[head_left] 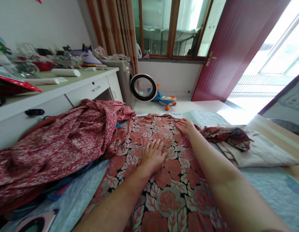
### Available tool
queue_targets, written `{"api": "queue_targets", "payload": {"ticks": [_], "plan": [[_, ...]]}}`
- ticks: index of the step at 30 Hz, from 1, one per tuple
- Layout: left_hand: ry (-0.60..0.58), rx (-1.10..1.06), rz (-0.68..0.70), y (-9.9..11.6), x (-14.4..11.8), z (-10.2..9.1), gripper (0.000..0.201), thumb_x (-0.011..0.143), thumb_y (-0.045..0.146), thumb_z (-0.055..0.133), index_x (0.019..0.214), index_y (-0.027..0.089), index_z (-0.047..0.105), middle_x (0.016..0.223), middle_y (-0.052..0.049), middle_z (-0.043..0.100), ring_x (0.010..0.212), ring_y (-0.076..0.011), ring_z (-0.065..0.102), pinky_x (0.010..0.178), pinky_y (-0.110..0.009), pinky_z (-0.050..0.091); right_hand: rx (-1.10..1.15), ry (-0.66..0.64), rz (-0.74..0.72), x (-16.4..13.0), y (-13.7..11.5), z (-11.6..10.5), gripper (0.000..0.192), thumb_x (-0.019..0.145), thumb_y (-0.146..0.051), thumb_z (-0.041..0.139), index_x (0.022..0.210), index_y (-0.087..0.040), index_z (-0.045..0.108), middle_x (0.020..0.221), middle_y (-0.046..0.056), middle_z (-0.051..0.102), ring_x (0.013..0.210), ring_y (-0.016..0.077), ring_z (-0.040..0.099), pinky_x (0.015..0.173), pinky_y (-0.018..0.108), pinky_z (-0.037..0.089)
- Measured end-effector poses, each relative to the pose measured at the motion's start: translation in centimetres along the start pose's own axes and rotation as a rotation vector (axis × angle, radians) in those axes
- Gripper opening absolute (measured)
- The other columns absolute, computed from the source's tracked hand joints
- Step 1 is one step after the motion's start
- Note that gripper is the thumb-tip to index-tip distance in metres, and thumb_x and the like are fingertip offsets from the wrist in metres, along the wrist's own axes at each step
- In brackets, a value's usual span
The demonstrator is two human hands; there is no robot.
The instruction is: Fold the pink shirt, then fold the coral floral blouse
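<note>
A garment with a red rose print on black (168, 180) lies spread flat on the bed in front of me. My left hand (153, 154) rests palm down on its middle, fingers spread. My right hand (185, 126) lies flat on the cloth farther away, near its far right edge, fingers stretched out. Neither hand grips anything. A bunched part of the same print (226, 135) lies to the right of my right hand.
A heap of red speckled cloth (62, 141) fills the left of the bed. A folded pale cloth (258, 151) lies at the right. A cluttered white desk (67, 87) stands left. A washing machine (130, 83), toy car (165, 98) and open red door (236, 48) lie beyond.
</note>
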State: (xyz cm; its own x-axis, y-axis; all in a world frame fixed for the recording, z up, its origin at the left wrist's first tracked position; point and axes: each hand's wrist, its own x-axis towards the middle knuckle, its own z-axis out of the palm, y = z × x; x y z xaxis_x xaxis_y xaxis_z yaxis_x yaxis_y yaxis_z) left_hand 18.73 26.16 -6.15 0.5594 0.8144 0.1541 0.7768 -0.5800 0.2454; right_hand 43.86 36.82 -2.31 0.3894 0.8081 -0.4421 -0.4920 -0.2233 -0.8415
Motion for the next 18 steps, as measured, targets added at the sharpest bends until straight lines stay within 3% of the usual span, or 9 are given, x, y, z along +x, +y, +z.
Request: {"api": "queue_targets", "payload": {"ticks": [3, 9, 14, 18], "plan": [[-0.013, -0.006, -0.002, 0.0, 0.0, 0.1, 0.055, 0.098, 0.048, 0.037, 0.146, 0.024, 0.044, 0.157, -0.007, 0.039, 0.146, -0.0271, 0.031, 0.119, -0.05, 0.024, -0.033, 0.059, -0.037, 1.3, -0.6, 0.7, 0.024, 0.097, -0.028, 0.038, 0.111, -0.018, 0.055, 0.093, 0.007, 0.063, 0.078, 0.0156, 0.064, 0.067, 0.027, 0.057], [0.005, -0.011, -0.005, 0.0, 0.0, 0.3, 0.055, 0.098, 0.048, 0.036, 0.147, 0.024, 0.043, 0.158, -0.006, 0.037, 0.147, -0.0267, 0.03, 0.12, -0.051, 0.024, -0.119, -0.001, -0.016, 2.5, 0.1, 3.1, 0.014, 0.092, -0.029, 0.05, 0.092, -0.017, 0.057, 0.078, 0.006, 0.064, 0.07, 0.0175, 0.064, 0.062, 0.03, 0.057], [-0.012, -0.03, -0.02, 0.0, 0.1, 0.3, 0.054, 0.097, 0.049, 0.04, 0.146, 0.026, 0.045, 0.158, -0.005, 0.038, 0.146, -0.0273, 0.031, 0.119, -0.051, 0.025, -0.158, 0.135, -0.143, 4.3, -0.9, 2.9, 0.005, 0.089, -0.027, 0.052, 0.091, -0.023, 0.054, 0.072, -0.003, 0.056, 0.063, 0.011, 0.058, 0.054, 0.019, 0.05], [-0.001, -0.033, -0.017, 0.0, 0.1, 0.4, 0.055, 0.097, 0.048, 0.04, 0.146, 0.025, 0.044, 0.158, -0.007, 0.038, 0.146, -0.0284, 0.031, 0.119, -0.052, 0.025, -0.217, 0.098, -0.203, 5.1, -1.1, 2.6, 0.002, 0.083, -0.021, 0.055, 0.081, -0.021, 0.055, 0.069, -0.001, 0.058, 0.061, 0.0117, 0.058, 0.05, 0.019, 0.048]]}}
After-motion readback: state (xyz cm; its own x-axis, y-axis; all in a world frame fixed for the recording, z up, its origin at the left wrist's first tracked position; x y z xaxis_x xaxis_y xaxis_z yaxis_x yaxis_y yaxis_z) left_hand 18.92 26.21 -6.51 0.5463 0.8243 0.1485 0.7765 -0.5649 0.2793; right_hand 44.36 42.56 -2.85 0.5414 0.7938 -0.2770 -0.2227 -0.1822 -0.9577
